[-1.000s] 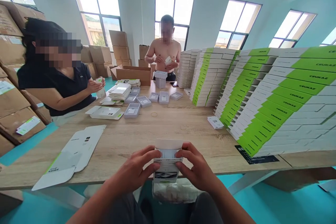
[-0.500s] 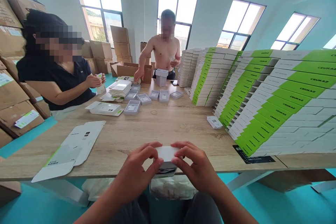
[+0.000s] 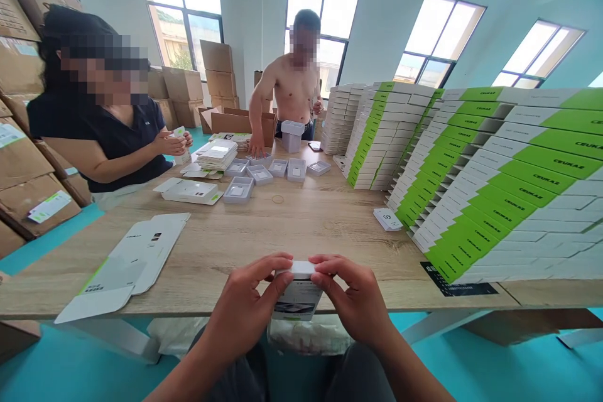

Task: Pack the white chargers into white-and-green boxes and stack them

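Note:
Between my hands, at the near edge of the table (image 3: 325, 226), stands a small white carton (image 3: 299, 294) with dark print on the side facing me. My left hand (image 3: 252, 298) grips its upper left corner, thumb on the near side and fingers over the top. My right hand (image 3: 351, 295) holds the upper right corner in the same way. The carton's top looks closed, and its far side is hidden. To the left lies a flat, unfolded white and green carton (image 3: 132, 260). A small stack of printed cards (image 3: 387, 219) lies to the right, beside the tall carton stacks.
Tall stacks of white and green cartons (image 3: 509, 182) line the right side. Clear plastic trays (image 3: 238, 190) and a pile of flat cartons (image 3: 214, 157) sit farther back. One person (image 3: 103, 132) sits at left, holding a carton; another person (image 3: 294, 88) stands across the table.
My thumbs and fingers have shifted slightly on the carton's top, and more of its printed side shows. The standing person's hand has moved from the flat cartons to the clear trays.

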A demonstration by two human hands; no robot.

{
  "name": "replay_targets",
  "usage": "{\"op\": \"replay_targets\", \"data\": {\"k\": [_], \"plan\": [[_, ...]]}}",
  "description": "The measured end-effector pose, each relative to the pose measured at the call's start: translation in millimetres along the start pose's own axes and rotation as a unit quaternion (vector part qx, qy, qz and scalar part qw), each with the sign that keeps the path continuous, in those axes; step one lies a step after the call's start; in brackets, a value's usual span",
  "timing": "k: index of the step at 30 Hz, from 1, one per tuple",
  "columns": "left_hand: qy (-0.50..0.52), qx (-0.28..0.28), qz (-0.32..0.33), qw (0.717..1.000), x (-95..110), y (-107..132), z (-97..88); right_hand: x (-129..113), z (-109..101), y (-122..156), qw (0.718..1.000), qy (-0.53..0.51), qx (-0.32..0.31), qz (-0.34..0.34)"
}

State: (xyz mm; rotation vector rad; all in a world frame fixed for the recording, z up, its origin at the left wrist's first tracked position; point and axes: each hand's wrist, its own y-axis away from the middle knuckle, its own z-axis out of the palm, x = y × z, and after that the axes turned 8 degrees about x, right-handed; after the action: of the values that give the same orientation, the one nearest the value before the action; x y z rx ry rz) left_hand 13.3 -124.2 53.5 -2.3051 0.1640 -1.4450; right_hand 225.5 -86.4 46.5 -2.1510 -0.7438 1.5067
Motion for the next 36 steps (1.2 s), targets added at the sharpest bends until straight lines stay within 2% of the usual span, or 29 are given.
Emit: {"op": "replay_targets", "data": {"k": [5, 7, 10, 11, 13, 15, 16, 17, 19, 21, 23, 24, 25, 27, 28, 30, 33, 36], "plan": [[-0.001, -0.011, 0.055, 0.998, -9.0, -1.7, -4.8, 14.3, -8.0, 2.8, 0.985, 0.040, -0.031, -0.167], [-0.009, -0.015, 0.122, 0.992, -20.1, -4.5, -7.9, 17.3, -10.6, 3.0, 0.977, 0.057, -0.049, -0.198], [-0.025, -0.039, 0.251, 0.967, -45.7, -3.6, -7.6, 17.5, -10.5, 3.6, 0.973, 0.076, -0.065, -0.210], [-0.030, -0.046, 0.274, 0.960, -54.4, -0.8, -5.3, 16.4, -10.0, 3.9, 0.974, 0.078, -0.065, -0.203], [-0.036, -0.046, 0.255, 0.965, -67.2, 7.1, 2.2, 11.6, -10.7, 4.0, 0.982, 0.076, -0.058, -0.162], [-0.041, -0.025, 0.190, 0.981, -69.8, 12.8, 10.6, 3.2, -14.8, 1.1, 0.993, 0.081, -0.045, -0.077], [-0.056, -0.014, 0.177, 0.983, -66.8, 12.5, 13.7, -2.4, -18.2, -2.3, 0.995, 0.089, -0.042, -0.027], [-0.077, 0.001, 0.202, 0.976, -61.2, 9.4, 15.5, -8.8, -22.2, -7.2, 0.994, 0.102, -0.043, 0.022], [-0.137, 0.009, 0.319, 0.938, -45.4, -6.2, 16.4, -21.9, -30.3, -21.8, 0.983, 0.145, -0.066, 0.095], [-0.192, 0.014, 0.461, 0.866, -31.5, -30.8, 17.6, -30.3, -36.0, -40.9, 0.969, 0.188, -0.102, 0.125], [-0.224, 0.036, 0.538, 0.812, -29.9, -57.4, 24.6, -27.5, -38.4, -62.0, 0.962, 0.213, -0.122, 0.119], [-0.225, 0.062, 0.546, 0.804, -35.6, -69.3, 31.4, -20.5, -38.8, -72.7, 0.962, 0.220, -0.123, 0.105], [-0.215, 0.092, 0.542, 0.807, -45.4, -79.4, 40.1, -9.9, -39.2, -83.4, 0.962, 0.231, -0.119, 0.082], [-0.185, 0.132, 0.503, 0.834, -73.6, -93.4, 61.2, 20.9, -42.8, -104.4, 0.955, 0.278, -0.102, 0.016], [-0.172, 0.129, 0.478, 0.852, -89.5, -97.2, 72.1, 39.6, -47.1, -114.1, 0.946, 0.311, -0.090, -0.018], [-0.162, 0.063, 0.414, 0.893, -118.2, -99.2, 90.2, 78.6, -62.5, -129.1, 0.925, 0.372, -0.054, -0.050], [-0.139, -0.052, 0.334, 0.931, -144.3, -95.7, 103.1, 128.5, -98.4, -130.7, 0.913, 0.408, 0.025, 0.014], [-0.096, -0.079, 0.316, 0.941, -152.7, -93.7, 105.5, 154.9, -130.1, -98.9, 0.903, 0.414, 0.072, 0.085]]}}
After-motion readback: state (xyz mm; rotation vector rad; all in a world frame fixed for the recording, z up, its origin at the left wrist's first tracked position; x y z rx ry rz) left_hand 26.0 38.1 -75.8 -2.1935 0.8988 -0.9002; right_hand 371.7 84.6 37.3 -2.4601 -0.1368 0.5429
